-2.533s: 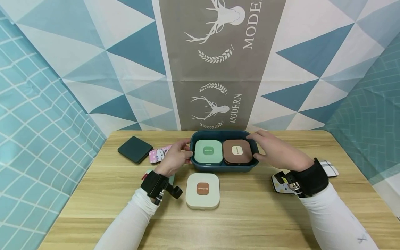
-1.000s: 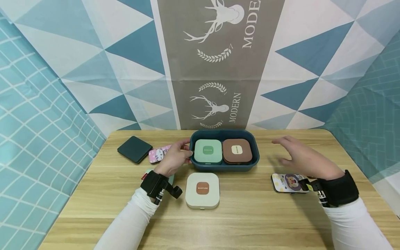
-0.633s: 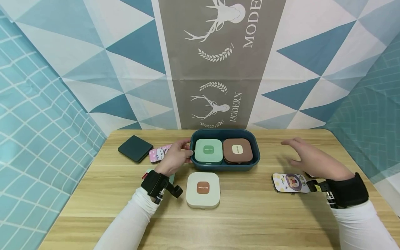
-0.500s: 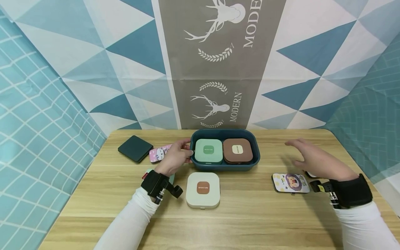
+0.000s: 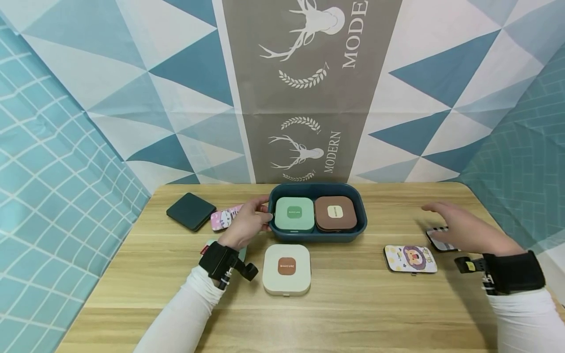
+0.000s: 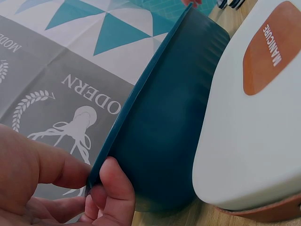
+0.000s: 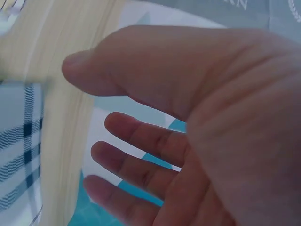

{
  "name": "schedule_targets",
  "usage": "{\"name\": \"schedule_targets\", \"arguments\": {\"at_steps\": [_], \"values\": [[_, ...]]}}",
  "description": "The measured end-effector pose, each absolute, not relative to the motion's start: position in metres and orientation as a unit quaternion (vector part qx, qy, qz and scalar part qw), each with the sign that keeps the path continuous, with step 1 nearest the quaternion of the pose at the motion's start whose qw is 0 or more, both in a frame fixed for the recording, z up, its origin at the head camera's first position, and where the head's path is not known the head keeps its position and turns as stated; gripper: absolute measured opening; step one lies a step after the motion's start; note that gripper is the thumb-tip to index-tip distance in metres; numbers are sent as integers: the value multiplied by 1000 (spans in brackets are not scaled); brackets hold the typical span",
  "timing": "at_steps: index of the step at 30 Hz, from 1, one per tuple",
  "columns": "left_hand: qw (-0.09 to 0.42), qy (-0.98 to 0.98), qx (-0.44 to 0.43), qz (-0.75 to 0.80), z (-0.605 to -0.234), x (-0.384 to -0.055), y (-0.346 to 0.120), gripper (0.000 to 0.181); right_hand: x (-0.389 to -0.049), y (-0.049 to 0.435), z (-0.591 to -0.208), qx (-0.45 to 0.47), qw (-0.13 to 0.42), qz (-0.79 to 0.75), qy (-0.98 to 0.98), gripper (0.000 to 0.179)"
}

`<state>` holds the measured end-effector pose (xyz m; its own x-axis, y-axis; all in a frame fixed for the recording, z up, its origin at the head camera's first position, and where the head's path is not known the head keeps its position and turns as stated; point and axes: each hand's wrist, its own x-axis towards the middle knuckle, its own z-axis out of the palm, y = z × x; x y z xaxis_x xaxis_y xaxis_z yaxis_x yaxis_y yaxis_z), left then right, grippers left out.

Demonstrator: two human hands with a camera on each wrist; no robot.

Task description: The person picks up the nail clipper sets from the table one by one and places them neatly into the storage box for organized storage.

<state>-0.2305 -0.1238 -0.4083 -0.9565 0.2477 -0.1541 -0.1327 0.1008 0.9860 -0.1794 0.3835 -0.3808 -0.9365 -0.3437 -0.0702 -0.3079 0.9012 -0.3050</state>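
Observation:
At the left end of a dark blue plastic bin (image 5: 315,237), my left hand (image 5: 247,223) pinches the rim between thumb and fingers, plain in the left wrist view. Inside the bin a mint green manicure case (image 5: 294,223) lies beside a brown manicure case (image 5: 335,223). A cream manicure case (image 5: 286,279) rests on the table in front. On the right, my right hand (image 5: 470,228) hovers with loose, spread fingers over a black-and-white plaid case (image 7: 19,150), partly covering it in the head view. It holds nothing. Beside it lies a lion-print case (image 5: 403,259).
A dark green square case (image 5: 191,211) and a pink patterned case (image 5: 222,218) lie left of the bin. Something mint-coloured (image 5: 242,253) with a red tag is mostly hidden under the left wrist. A patterned cloth backdrop (image 5: 300,98) stands behind the wooden table (image 5: 344,314).
My right hand has let go of the bin's right end and moved right to above the plaid case. The left hand stays on the rim, and the bin has not visibly moved.

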Motion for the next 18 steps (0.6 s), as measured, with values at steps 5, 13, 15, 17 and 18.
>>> {"name": "schedule_targets", "arguments": {"at_steps": [5, 13, 15, 17, 18], "values": [[142, 730, 36, 667, -408, -230, -124, 58, -181, 397, -386, -159, 70, -134, 976, 70], [141, 732, 40, 665, -410, -232, -125, 57, -182, 407, -392, -152, 91, -146, 973, 72], [141, 733, 40, 664, -410, -232, -125, 57, -182, 408, -393, -148, 95, -146, 973, 72], [141, 733, 40, 664, -410, -232, -125, 57, -182, 408, -395, -142, 100, -146, 974, 72], [140, 733, 41, 664, -410, -232, -125, 57, -182, 409, -395, -140, 102, -146, 974, 72]]}}
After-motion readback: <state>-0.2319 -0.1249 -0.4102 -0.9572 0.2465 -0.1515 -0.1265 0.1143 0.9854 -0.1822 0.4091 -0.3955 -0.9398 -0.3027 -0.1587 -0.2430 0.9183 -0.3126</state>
